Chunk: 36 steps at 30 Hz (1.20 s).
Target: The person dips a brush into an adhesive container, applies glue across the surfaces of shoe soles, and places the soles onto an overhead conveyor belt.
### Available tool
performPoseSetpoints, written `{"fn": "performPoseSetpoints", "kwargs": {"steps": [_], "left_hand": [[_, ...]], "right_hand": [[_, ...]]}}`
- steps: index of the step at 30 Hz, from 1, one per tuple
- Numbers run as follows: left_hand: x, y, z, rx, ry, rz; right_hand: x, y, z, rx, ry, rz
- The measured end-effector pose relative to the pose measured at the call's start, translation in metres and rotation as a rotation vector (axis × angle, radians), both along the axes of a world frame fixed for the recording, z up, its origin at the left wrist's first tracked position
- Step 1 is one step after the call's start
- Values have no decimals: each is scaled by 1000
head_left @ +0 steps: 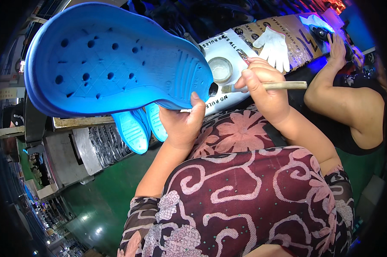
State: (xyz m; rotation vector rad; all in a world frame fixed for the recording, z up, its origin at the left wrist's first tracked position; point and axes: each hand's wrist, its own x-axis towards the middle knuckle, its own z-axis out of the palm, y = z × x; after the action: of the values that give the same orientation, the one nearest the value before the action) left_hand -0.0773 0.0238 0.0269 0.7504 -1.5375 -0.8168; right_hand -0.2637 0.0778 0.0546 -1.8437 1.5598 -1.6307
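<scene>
My left hand [182,122] grips a large blue foam clog [155,64] by its narrow end, thumb on the near edge. The clog tilts up with its holed face toward me and fills the upper left. My right hand [265,85] is closed round a flat brush [285,85] with a pale wooden handle. The brush tip lies beside a small black patch [213,89] at the clog's narrow end; I cannot tell if they touch. Above those fingers juts a thin dark-and-red tool [243,55], its kind unclear. A round clear dish [220,70] with whitish contents stands just behind the brush.
More blue clogs [131,132] hang below the held one. A white glove [274,48] lies on a cardboard-covered surface [296,32] at the back. To the right, a co-worker's arm [330,81] reaches to a dark object. Green floor [99,210] shows at lower left.
</scene>
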Motion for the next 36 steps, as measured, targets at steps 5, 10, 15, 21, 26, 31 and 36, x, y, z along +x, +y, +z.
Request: {"fn": "performPoseSetpoints", "kwargs": {"steps": [5,10,15,21,26,31,36], "left_hand": [[1,-1,-1,-17,-72,-28],[-4,-8,2,-25,-60,-23],[7,-19,36,179,-95,-69],[11,-21,127,742,27,-702],[-76,-33,157,840,-179,-1142],[-271,-107,230,888,308,-1100],[-325,-108,249,708,510,-933]], "right_hand": [[4,-5,-1,-64,76,124],[-17,-4,1,-116,238,-9],[-39,7,0,-100,128,-109],[-58,20,-24,-95,105,-192],[-81,47,-31,44,170,-236],[-87,60,-28,-1,-60,-285],[-104,63,-42,18,-126,-312]]}}
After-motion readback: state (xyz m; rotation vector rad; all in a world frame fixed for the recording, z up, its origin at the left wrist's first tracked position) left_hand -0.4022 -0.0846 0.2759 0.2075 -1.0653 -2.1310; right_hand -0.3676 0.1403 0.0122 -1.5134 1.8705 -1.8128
